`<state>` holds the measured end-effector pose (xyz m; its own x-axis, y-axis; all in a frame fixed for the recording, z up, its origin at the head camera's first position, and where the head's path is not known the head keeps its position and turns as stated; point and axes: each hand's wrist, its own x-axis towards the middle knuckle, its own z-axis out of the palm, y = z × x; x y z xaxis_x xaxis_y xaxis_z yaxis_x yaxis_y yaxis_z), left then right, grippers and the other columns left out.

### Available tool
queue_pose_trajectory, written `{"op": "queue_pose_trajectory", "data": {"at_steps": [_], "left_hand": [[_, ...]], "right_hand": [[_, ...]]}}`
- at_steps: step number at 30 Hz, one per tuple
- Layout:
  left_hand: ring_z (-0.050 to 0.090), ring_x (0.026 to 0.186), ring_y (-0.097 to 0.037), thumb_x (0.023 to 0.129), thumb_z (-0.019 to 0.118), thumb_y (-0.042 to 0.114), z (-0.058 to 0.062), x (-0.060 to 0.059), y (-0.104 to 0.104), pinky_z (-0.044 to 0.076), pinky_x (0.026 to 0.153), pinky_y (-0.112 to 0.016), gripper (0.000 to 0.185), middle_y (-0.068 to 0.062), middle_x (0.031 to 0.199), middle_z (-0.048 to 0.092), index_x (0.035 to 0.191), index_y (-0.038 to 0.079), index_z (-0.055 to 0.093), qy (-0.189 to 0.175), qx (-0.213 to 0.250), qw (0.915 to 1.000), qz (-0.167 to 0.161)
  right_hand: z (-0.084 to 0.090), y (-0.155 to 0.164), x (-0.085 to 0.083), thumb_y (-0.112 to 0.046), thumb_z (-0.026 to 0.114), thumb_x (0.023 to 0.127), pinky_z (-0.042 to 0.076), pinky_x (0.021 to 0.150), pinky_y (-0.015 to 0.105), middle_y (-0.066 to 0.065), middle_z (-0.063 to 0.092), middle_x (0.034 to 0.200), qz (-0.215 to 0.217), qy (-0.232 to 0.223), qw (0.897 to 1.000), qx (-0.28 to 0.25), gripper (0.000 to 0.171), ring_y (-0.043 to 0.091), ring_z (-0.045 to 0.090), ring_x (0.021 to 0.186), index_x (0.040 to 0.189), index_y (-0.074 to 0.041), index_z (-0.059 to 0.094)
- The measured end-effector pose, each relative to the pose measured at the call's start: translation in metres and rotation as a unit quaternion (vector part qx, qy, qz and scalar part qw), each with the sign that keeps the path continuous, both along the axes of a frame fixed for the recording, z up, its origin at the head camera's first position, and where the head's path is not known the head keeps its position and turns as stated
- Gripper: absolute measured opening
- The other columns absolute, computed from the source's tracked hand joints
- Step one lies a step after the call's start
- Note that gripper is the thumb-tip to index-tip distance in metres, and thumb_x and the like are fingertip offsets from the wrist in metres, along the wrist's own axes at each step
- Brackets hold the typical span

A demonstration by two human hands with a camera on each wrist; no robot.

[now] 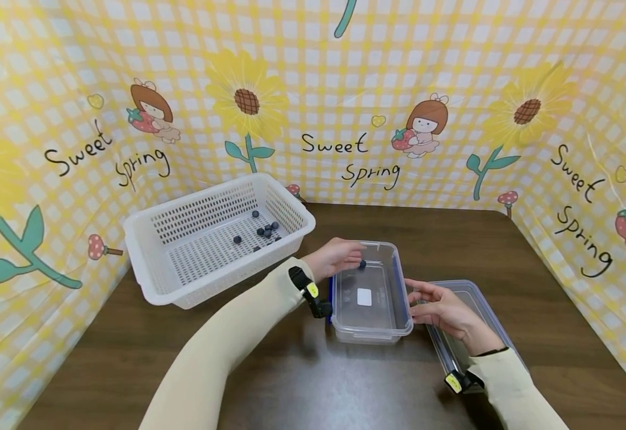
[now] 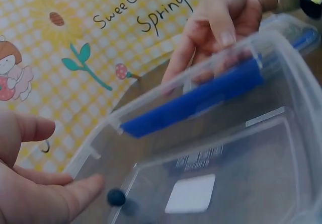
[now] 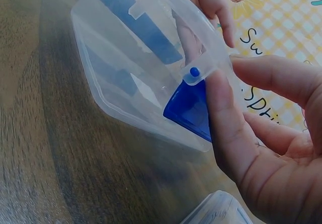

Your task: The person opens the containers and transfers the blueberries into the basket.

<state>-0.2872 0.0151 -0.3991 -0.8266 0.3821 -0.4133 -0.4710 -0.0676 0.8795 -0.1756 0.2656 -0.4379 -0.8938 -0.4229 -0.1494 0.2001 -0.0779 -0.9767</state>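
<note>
My left hand reaches over the left rim of a clear plastic food container with blue side latches. Its fingers are apart in the left wrist view, with nothing between them. One blueberry lies inside the container, just past those fingertips. On the opposite side, my right hand touches the container's outer wall with extended fingers. The right wrist view has a finger lying against that wall beside a hanging blue latch. A white label shows through the container's floor.
A white slotted basket with several blueberries stands at the back left. The container's clear lid lies to the right, partly under my right forearm. Yellow checked cloth walls in the brown table.
</note>
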Motion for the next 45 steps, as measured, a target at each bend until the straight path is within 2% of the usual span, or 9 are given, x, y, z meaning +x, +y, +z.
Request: {"op": "queue_pose_trajectory", "data": {"at_steps": [9,18,25,29,31,32,38,41,45], "left_hand": [[0.031,0.141,-0.043,0.099,0.058,0.008,-0.005,0.01,0.015,0.035,0.114,-0.046,0.063,-0.034,0.153,0.024,0.15,-0.008,0.026,-0.038,-0.046,0.9982,-0.008],[0.034,0.14,-0.043,0.103,0.044,0.008,-0.018,0.004,0.025,0.034,0.115,-0.047,0.047,-0.037,0.149,0.028,0.146,-0.008,0.035,-0.055,-0.007,0.9983,-0.015],[0.034,0.141,-0.04,0.102,0.045,0.007,-0.024,-0.003,0.032,0.031,0.117,-0.046,0.058,-0.032,0.151,0.029,0.15,-0.013,0.021,-0.086,0.026,0.9959,-0.007],[0.048,0.128,-0.039,0.097,0.055,0.012,-0.084,-0.05,0.046,0.044,0.107,-0.048,0.066,-0.032,0.137,0.043,0.149,-0.014,0.024,-0.103,0.047,0.9934,-0.017],[0.051,0.124,-0.04,0.096,0.056,0.012,-0.098,-0.063,0.051,0.046,0.105,-0.048,0.064,-0.032,0.131,0.047,0.146,-0.016,0.028,-0.115,0.059,0.9913,-0.025],[0.053,0.122,-0.04,0.097,0.055,0.012,-0.098,-0.062,0.052,0.047,0.105,-0.048,0.061,-0.033,0.128,0.049,0.144,-0.017,0.03,-0.115,0.06,0.991,-0.031],[0.04,0.136,-0.04,0.103,0.044,0.012,-0.042,-0.012,0.053,0.034,0.116,-0.047,0.057,-0.035,0.143,0.039,0.148,-0.016,0.024,-0.101,0.036,0.9941,-0.019],[0.047,0.13,-0.04,0.1,0.05,0.012,-0.066,-0.031,0.06,0.042,0.11,-0.047,0.057,-0.034,0.139,0.043,0.146,-0.014,0.029,-0.1,0.036,0.994,-0.024],[0.056,0.119,-0.039,0.098,0.056,0.01,-0.129,-0.076,0.079,0.052,0.098,-0.046,0.043,-0.032,0.133,0.048,0.134,-0.011,0.046,-0.092,0.031,0.9949,-0.028]], "right_hand": [[0.004,-0.003,0.001,0.012,0.063,0.089,0.061,0.078,0.033,0.008,0.062,0.1,-0.003,-0.006,1.0,-0.001,0.072,0.017,0.067,0.084,0.15,0.014,0.024],[0.003,-0.002,-0.001,0.012,0.062,0.09,0.061,0.078,0.033,0.007,0.062,0.101,0.004,-0.003,1.0,-0.005,0.07,0.017,0.067,0.084,0.15,0.013,0.026],[0.002,0.0,-0.002,0.012,0.062,0.09,0.061,0.078,0.032,0.007,0.061,0.102,0.011,0.005,1.0,-0.011,0.069,0.016,0.067,0.085,0.15,0.013,0.026],[0.002,0.0,0.0,0.011,0.062,0.09,0.061,0.077,0.031,0.007,0.061,0.102,0.014,0.007,1.0,-0.01,0.07,0.016,0.067,0.085,0.15,0.013,0.025],[0.001,0.0,0.0,0.011,0.061,0.09,0.061,0.078,0.031,0.007,0.061,0.102,0.017,0.01,1.0,-0.011,0.069,0.016,0.067,0.085,0.149,0.013,0.026],[0.001,0.0,0.0,0.012,0.061,0.09,0.061,0.078,0.031,0.007,0.061,0.102,0.018,0.01,1.0,-0.013,0.069,0.016,0.067,0.085,0.149,0.013,0.026],[-0.001,0.0,0.0,0.012,0.061,0.09,0.061,0.078,0.032,0.008,0.061,0.102,0.017,0.01,1.0,-0.014,0.067,0.016,0.067,0.085,0.149,0.012,0.029],[-0.002,0.0,-0.001,0.011,0.061,0.09,0.061,0.079,0.032,0.008,0.061,0.102,0.016,0.01,1.0,-0.011,0.067,0.016,0.067,0.085,0.149,0.011,0.029],[-0.002,0.0,-0.001,0.011,0.061,0.09,0.06,0.079,0.032,0.008,0.061,0.103,0.02,0.01,1.0,-0.013,0.066,0.016,0.067,0.085,0.149,0.01,0.031]]}}
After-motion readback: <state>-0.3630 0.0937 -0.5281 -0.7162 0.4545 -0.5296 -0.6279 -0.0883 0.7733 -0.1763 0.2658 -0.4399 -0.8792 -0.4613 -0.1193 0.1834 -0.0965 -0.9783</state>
